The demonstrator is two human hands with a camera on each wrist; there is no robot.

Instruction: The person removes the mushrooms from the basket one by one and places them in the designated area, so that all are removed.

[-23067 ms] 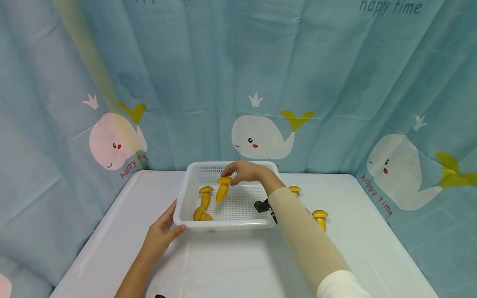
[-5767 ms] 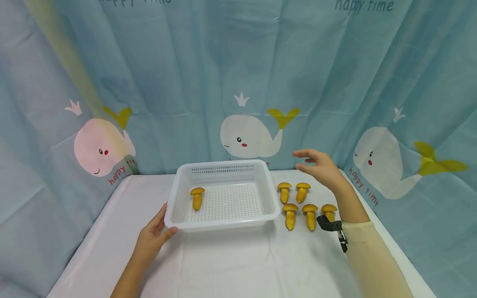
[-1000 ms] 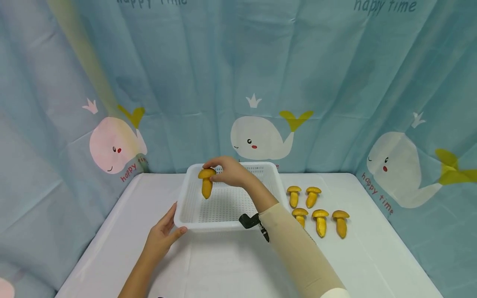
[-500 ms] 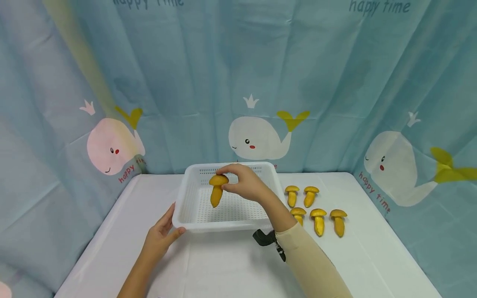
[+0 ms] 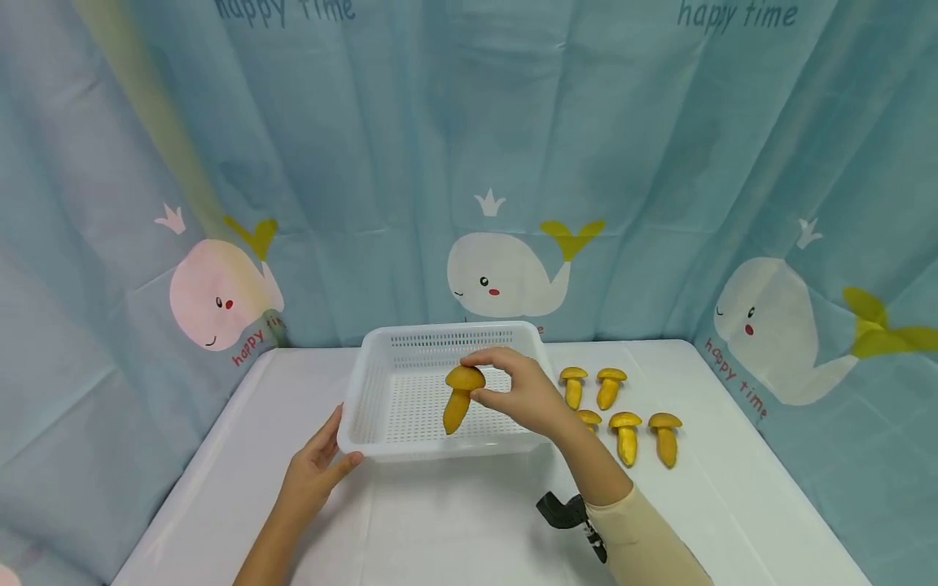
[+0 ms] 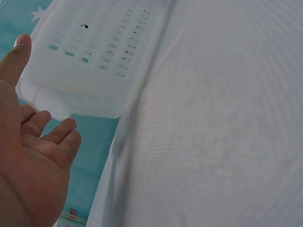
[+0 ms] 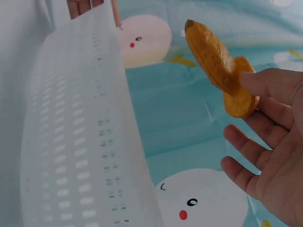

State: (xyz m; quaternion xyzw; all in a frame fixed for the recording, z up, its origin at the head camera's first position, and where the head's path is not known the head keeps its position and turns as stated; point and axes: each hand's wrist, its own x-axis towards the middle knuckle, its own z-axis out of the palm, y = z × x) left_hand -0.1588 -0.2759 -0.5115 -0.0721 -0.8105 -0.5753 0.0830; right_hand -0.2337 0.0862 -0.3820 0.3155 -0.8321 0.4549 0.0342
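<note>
My right hand (image 5: 523, 391) pinches a yellow mushroom (image 5: 458, 399) by its cap, between thumb and fingers. The mushroom hangs above a white perforated plastic basket (image 5: 440, 449), stem pointing down and slightly left in the head view. In the right wrist view, the same mushroom (image 7: 208, 54) is clear of the basket wall (image 7: 80, 127), with the thumb on its cap. At the basket's front left corner, my left hand (image 5: 311, 472) holds the rim, thumb at the front and fingers along the side. The left wrist view shows this hand (image 6: 38, 151) beside the basket end (image 6: 75, 90).
Several similar mushrooms (image 5: 626, 438) lie in two rows on the white tablecloth (image 5: 440, 529), right of the basket. One front mushroom (image 5: 589, 419) is partly behind my right forearm. A blue curtain (image 5: 366, 163) with whale prints surrounds the table.
Over the last second the right hand has carried the mushroom rightward and nearer to me over the basket. Earlier, more mushrooms lay inside the basket and fewer showed on the table. The left hand stays put.
</note>
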